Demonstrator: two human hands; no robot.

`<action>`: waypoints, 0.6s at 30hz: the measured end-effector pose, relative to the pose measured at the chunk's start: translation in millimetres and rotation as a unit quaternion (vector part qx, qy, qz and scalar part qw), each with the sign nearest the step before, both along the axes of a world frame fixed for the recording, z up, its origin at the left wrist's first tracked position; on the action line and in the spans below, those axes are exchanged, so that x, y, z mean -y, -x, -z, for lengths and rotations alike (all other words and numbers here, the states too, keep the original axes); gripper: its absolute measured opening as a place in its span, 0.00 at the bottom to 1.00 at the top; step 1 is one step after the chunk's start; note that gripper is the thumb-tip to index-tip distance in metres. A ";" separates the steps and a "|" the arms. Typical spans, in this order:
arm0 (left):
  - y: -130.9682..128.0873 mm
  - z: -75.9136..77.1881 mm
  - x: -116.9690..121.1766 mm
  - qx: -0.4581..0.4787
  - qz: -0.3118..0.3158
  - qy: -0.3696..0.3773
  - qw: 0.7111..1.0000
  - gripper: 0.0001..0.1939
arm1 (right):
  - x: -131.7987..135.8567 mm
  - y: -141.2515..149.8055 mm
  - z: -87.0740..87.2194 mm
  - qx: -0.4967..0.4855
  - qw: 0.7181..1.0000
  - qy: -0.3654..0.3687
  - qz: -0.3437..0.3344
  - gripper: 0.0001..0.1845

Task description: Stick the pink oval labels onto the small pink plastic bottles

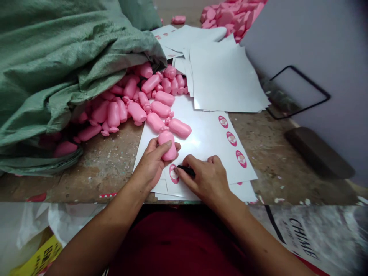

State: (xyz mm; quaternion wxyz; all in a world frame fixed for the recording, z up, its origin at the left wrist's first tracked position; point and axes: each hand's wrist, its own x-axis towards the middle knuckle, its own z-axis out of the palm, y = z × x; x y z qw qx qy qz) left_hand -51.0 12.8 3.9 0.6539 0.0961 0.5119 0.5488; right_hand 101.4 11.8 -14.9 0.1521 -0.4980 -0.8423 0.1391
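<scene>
My left hand [152, 163] is wrapped round a small pink plastic bottle [167, 146], holding it tilted above a white sticker sheet [198, 149]. Between the fingers of my right hand [208, 176] is a slim black tool [186, 170], whose exact kind I cannot make out. Its front end meets an oval pink sticker [174, 174] at the sheet's near left. More oval stickers [231, 138] run down the sheet's right side. Loose pink bottles [179, 128] lie on the sheet just beyond my left hand.
A green woven sack [71, 57] spills a heap of pink bottles [130, 88] across the worn table [253, 153]. White sheets [224, 76] are stacked farther back. On the right are a thin black frame [304, 78] and a dark block [319, 153]. More pink pieces [230, 17] lie behind.
</scene>
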 end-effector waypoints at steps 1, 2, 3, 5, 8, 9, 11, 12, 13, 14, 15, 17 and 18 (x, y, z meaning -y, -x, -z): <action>-0.5 -0.1 -0.3 -0.002 -0.003 -0.001 1.000 0.06 | -1.8 0.4 -1.7 -0.015 0.999 0.033 0.018 0.12; -0.9 0.1 -0.5 -0.004 -0.007 -0.004 1.000 0.06 | -3.8 -0.1 -4.1 -0.042 0.995 0.078 0.035 0.12; -1.2 0.6 -0.6 -0.008 -0.009 -0.007 1.000 0.06 | -5.9 -1.6 -7.1 -0.083 0.986 0.133 0.048 0.13; -1.6 2.2 -0.6 -0.020 -0.005 -0.014 1.000 0.06 | -9.7 -6.7 -14.5 -0.195 0.947 0.249 0.064 0.16; -2.3 2.9 1.7 -0.049 0.007 -0.028 0.998 0.09 | -12.9 -15.7 -26.3 -0.335 0.872 0.350 0.075 0.19; -2.8 2.0 3.2 -0.059 0.013 -0.034 0.998 0.10 | -13.1 -17.9 -29.7 -0.359 0.858 0.360 0.077 0.19; -4.4 -2.3 8.0 -0.064 0.036 -0.047 0.996 0.14 | -12.2 -20.6 -35.0 -0.378 0.849 0.362 0.079 0.17; -5.6 -5.4 11.1 -0.057 0.055 -0.052 0.995 0.16 | -11.2 -21.1 -36.9 -0.379 0.849 0.359 0.079 0.16; -7.1 -8.8 14.7 -0.043 0.076 -0.058 0.995 0.18 | -10.2 -21.3 -38.3 -0.381 0.851 0.353 0.079 0.16; -8.7 -12.4 18.6 -0.021 0.093 -0.064 0.993 0.19 | -9.0 -21.3 -39.3 -0.383 0.853 0.346 0.079 0.15; -10.4 -15.8 22.6 0.004 0.104 -0.069 0.992 0.20 | -8.0 -21.1 -40.0 -0.385 0.854 0.341 0.079 0.15; -14.0 -21.3 30.0 0.049 0.110 -0.071 0.990 0.21 | -6.2 -21.2 -40.7 -0.389 0.854 0.335 0.078 0.15; -15.6 -23.1 33.2 0.065 0.110 -0.070 0.989 0.21 | -5.5 -21.4 -40.7 -0.390 0.854 0.336 0.077 0.15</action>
